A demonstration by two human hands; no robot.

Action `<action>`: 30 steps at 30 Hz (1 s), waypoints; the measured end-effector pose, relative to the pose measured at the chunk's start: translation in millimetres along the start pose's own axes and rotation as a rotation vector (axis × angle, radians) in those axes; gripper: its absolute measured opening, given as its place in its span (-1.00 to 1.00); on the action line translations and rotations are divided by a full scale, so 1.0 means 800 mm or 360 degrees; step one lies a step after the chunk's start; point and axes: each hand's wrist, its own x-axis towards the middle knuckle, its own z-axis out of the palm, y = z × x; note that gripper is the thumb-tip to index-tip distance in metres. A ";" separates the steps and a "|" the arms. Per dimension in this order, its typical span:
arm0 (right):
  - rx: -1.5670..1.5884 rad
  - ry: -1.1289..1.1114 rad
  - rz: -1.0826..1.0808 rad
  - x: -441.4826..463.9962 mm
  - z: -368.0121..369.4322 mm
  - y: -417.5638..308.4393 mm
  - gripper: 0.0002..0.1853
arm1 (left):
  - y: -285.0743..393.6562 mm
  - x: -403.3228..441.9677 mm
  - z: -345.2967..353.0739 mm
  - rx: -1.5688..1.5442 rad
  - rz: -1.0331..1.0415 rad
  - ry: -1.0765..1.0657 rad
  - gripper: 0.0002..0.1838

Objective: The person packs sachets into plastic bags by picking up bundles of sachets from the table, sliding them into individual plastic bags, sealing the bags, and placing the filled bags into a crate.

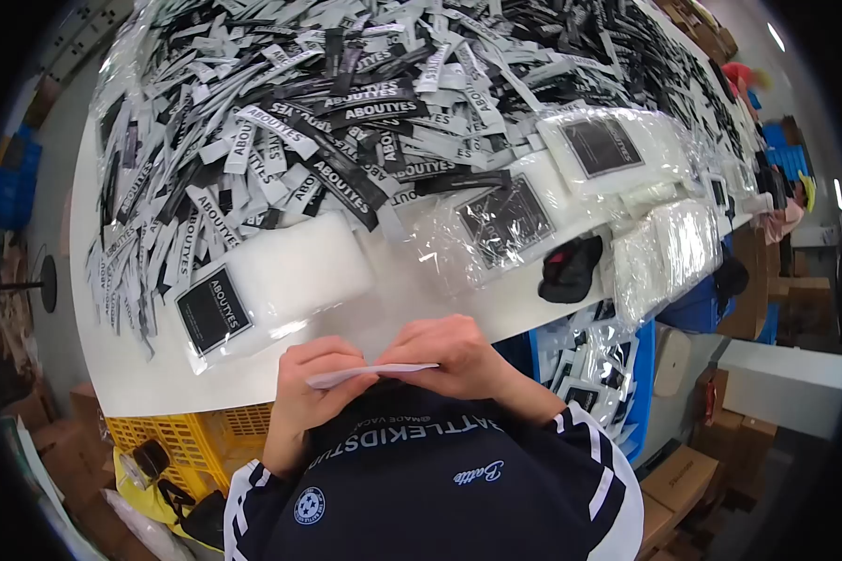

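Close to my chest, at the table's front edge, my left hand [320,379] and my right hand [454,353] pinch a thin whitish strip [374,372] between them. The strip is seen nearly edge-on, and my fingers cover parts of it. Just beyond my left hand, a clear bag with a black ABOUTYES label [215,311] and a white filling [309,262] lies flat on the white table [159,374]. A large heap of black and white printed strips [365,103] covers the table further back.
Stacked clear packs [646,150] and a black cap-like item [571,269] lie on the right. Below the edge are a yellow crate [173,439] and a blue bin [641,393] of packs. People are partly visible at the far right, beside cardboard boxes [683,477].
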 end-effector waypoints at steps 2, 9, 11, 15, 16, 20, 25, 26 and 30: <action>-0.0006 0.0050 -0.0056 -0.002 0.004 -0.002 -0.89 | 0.001 0.002 0.005 0.0104 0.0137 -0.0002 -0.87; -0.0191 -0.0085 0.0107 -0.006 -0.025 -0.003 -0.84 | -0.003 0.004 0.008 0.0142 -0.0044 -0.0135 -0.91; -0.0327 -0.0121 0.0186 -0.013 -0.036 -0.006 -0.82 | -0.005 0.003 0.018 0.0356 0.0082 -0.0172 -0.90; -0.0329 -0.0080 0.0180 -0.025 -0.058 -0.018 -0.69 | -0.014 0.015 0.033 0.0246 0.0160 -0.0325 -0.88; -0.0482 -0.0089 0.0316 -0.033 -0.075 -0.028 -0.69 | -0.015 0.014 0.030 0.0259 0.0111 -0.0348 -0.85; -0.1074 -0.0505 0.0843 -0.065 -0.128 -0.089 -0.59 | -0.017 -0.005 -0.015 0.0462 -0.0120 0.0159 -0.81; -0.1081 -0.0179 0.0467 -0.015 -0.113 -0.059 -0.51 | -0.036 -0.007 -0.049 0.1202 -0.0181 0.0446 -0.58; -0.1091 -0.0100 0.0457 0.008 -0.114 -0.034 -0.53 | -0.039 -0.004 -0.048 0.1264 -0.0216 0.0407 -0.53; -0.1765 0.0080 0.0165 0.082 -0.116 0.067 -0.62 | -0.053 -0.011 -0.049 0.1116 -0.0407 0.0450 -0.37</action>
